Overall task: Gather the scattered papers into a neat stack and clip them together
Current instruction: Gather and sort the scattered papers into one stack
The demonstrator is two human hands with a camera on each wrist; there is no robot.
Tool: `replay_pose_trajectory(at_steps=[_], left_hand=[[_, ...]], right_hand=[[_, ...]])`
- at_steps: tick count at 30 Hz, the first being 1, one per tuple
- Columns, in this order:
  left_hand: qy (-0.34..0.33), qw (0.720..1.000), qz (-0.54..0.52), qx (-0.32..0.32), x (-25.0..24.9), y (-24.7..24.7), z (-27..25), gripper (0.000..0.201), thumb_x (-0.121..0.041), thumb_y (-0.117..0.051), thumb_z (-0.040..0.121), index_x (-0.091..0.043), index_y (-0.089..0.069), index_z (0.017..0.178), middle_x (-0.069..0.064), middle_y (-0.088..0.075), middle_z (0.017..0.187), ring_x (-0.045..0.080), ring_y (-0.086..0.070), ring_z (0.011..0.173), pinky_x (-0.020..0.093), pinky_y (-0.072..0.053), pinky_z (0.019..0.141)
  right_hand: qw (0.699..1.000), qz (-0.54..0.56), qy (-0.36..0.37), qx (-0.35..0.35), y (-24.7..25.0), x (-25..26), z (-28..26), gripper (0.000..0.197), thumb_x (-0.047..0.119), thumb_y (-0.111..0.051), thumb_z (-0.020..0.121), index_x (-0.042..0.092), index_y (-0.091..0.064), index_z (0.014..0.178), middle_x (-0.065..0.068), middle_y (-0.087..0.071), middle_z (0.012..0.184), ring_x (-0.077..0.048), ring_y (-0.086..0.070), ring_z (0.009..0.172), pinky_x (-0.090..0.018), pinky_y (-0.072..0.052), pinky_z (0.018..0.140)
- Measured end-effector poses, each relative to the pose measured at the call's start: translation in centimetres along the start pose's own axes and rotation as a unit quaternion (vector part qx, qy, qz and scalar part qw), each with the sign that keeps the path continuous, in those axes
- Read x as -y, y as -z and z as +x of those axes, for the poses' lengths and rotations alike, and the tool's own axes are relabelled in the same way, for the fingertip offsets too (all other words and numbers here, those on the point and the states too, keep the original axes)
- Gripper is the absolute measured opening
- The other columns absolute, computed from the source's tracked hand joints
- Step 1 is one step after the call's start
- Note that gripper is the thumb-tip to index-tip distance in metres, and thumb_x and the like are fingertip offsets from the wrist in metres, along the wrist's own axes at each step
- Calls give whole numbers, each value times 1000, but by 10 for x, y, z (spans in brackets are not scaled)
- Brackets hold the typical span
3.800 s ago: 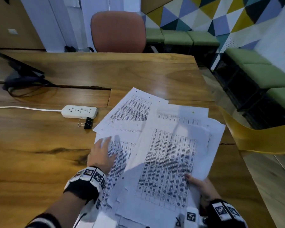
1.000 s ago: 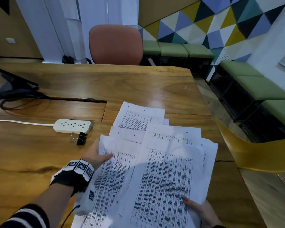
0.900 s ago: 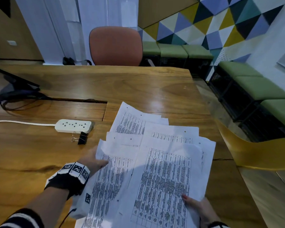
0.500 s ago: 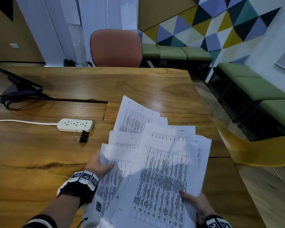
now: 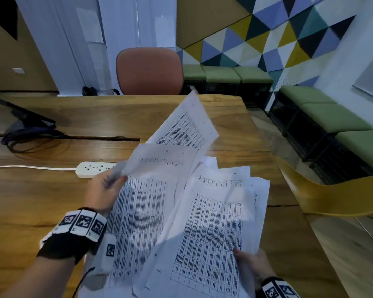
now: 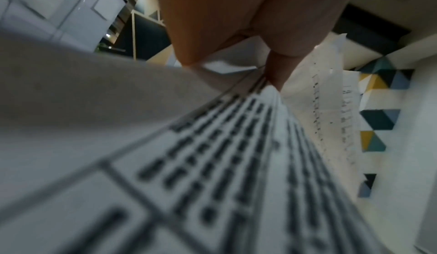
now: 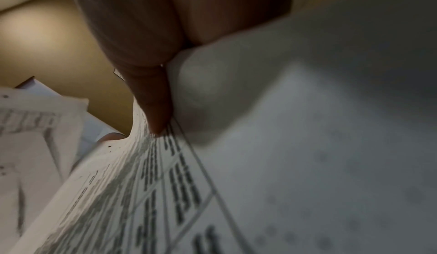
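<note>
Dim, cool room light; a soft sheen lies on the table. The head view bends at its edges. Both wrist views are dark, close and blurred.

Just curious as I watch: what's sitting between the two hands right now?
In the head view, only the printed papers, fanned and uneven; the left hand grips their left edge, the right hand their lower right corner.
</note>
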State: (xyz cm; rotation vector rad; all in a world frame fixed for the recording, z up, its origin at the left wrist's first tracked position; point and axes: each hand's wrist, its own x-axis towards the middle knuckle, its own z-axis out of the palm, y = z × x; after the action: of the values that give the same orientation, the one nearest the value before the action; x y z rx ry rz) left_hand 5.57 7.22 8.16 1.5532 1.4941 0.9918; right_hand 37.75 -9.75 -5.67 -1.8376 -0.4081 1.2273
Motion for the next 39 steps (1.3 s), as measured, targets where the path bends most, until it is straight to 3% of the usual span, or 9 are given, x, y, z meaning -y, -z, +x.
replay_pose_trajectory(at_steps=[6,9,14,19,22,27,33,37,39], left_hand=[[-46,996,-72,-2,-54,33,10,20,-17,-60,83,-23,-62,63,7,-68,65,33,-67,70,36,-51,57],[-92,993,-66,27,-80,39,9,17,-30,-64,74,-23,-65,58,2,-68,55,28,-67,59,40,-55,56],[-148,983,-83,72,-123,34,7,41,-8,-58,84,-28,-60,48,-7,-61,43,4,-57,40,22,-49,39],[-162,978,-90,95,-140,28,22,20,-9,-61,84,-17,-61,66,-13,-66,48,-4,-58,44,12,-47,47],[-100,988,-57,106,-108,-1,23,22,-10,-64,82,-12,-59,62,-8,-63,46,0,-58,44,15,-47,51],[113,981,-97,128,-20,-47,3,23,-23,-72,76,-8,-66,92,8,-70,97,21,-65,81,25,-55,72],[200,964,-73,161,28,-63,-26,30,-6,-66,80,-3,-58,108,16,-64,107,26,-59,89,33,-47,76],[257,933,-48,248,36,-55,-33,42,0,-63,80,-4,-48,118,20,-58,109,25,-59,85,39,-46,85],[247,937,-49,242,36,-52,-30,42,-10,-71,74,-1,-54,110,11,-63,81,16,-59,62,29,-49,60]], right_hand=[[998,-51,10,-35,-5,-3,7,36,2,-77,67,-11,-62,96,-20,-67,81,-35,-63,83,-48,-52,83],[998,-50,25,-23,-9,13,-2,23,-3,-70,73,-4,-60,93,-17,-65,83,-30,-60,82,-34,-48,73],[999,-40,38,-4,-8,26,-5,14,-2,-67,76,1,-59,86,-14,-64,83,-24,-60,79,-34,-48,77],[999,-44,26,1,-4,30,-13,14,-2,-68,75,-4,-58,85,-15,-62,76,-27,-58,70,-31,-48,63],[999,-36,24,8,-3,34,-22,15,-8,-54,84,2,-55,73,-15,-58,73,-22,-52,65,-23,-47,55],[998,-17,18,66,3,33,-30,8,9,-50,91,5,-55,84,-9,-58,75,-20,-56,69,-30,-45,63],[992,16,33,118,5,8,-28,85,51,-89,28,10,-67,99,-10,-74,96,-31,-68,95,-52,-50,91],[980,98,26,171,3,16,-42,83,37,-92,6,3,-72,79,-17,-75,80,-28,-72,74,-36,-59,63],[970,116,41,211,-1,27,-48,83,32,-94,9,4,-70,84,-19,-74,83,-31,-72,76,-36,-59,62]])
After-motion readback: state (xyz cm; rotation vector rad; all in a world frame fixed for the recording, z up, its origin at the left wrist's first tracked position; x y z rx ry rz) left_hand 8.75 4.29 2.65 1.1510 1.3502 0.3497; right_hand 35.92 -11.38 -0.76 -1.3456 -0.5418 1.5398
